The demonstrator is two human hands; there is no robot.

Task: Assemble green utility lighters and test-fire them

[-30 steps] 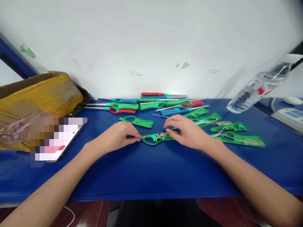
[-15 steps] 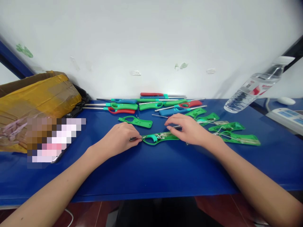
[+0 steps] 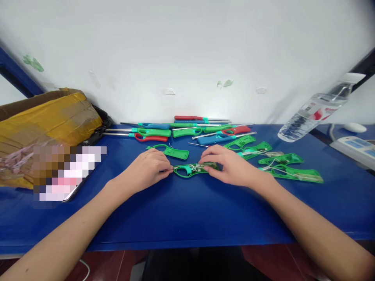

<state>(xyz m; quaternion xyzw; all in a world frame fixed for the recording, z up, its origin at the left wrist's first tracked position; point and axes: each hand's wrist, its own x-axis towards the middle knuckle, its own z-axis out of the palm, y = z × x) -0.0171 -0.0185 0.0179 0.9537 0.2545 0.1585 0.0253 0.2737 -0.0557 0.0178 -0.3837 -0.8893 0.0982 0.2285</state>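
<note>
An opened green gas lighter lies on the table in front of me, its turquoise trigger, white wires and clear tank showing in the half shell. My left hand is closed in a pinch on its front end, where a thin dark piece shows between the fingers. Over the handle end, my right hand has thumb and fingertips closed on the parts inside; its fingers partly cover the tank. A loose green shell half rests just behind, beside my left fingers.
Several finished-looking lighters lie along the wall. More opened green lighters are to the right. A water bottle and a power strip stand at the right; a taped cardboard box and a blurred phone-like object are left.
My right hand has lowered and moved left, its fingertips coming down onto the parts in the shell. The lighter has shifted slightly left; my left hand keeps its pinch.
</note>
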